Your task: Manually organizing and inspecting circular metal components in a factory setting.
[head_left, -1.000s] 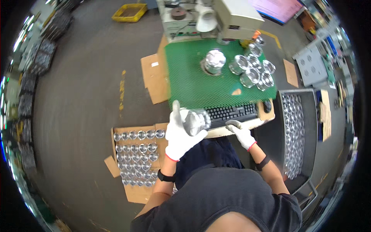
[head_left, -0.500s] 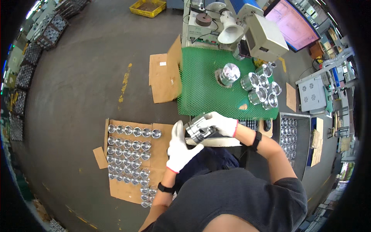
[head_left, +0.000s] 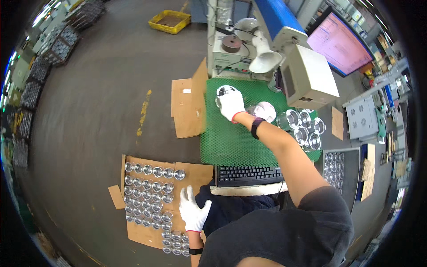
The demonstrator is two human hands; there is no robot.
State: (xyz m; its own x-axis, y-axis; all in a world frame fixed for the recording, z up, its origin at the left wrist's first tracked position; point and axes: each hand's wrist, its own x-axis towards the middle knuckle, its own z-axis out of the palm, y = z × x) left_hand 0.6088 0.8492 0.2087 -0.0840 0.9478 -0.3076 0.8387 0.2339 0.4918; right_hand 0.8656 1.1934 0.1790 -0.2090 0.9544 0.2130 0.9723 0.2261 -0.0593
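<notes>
My right hand (head_left: 232,105), in a white knit glove, is closed around a shiny metal piston (head_left: 225,90) at the far left of the green mesh mat (head_left: 231,142). My left hand (head_left: 194,212), gloved too, hovers beside my lap with its fingers spread and nothing in it. Nearest to it is a cardboard sheet (head_left: 195,173) with rows of pistons (head_left: 158,172) on it. Just right of my right hand, partly hidden by my wrist, another piston (head_left: 265,110) stands on the mat. A cluster of several pistons (head_left: 301,133) sits at the mat's right.
A black keyboard (head_left: 247,174) lies between the mat and my lap. Over the mat's far side hang a white cone-shaped lamp (head_left: 265,61) and a boxy machine head (head_left: 309,75). A grey bin (head_left: 351,155) with more pistons stands at right; a folded cardboard box (head_left: 182,107) is left.
My right hand has carried the piston from above my lap to the mat's far left. My left hand has let go of it and dropped back toward my lap. The view has shifted.
</notes>
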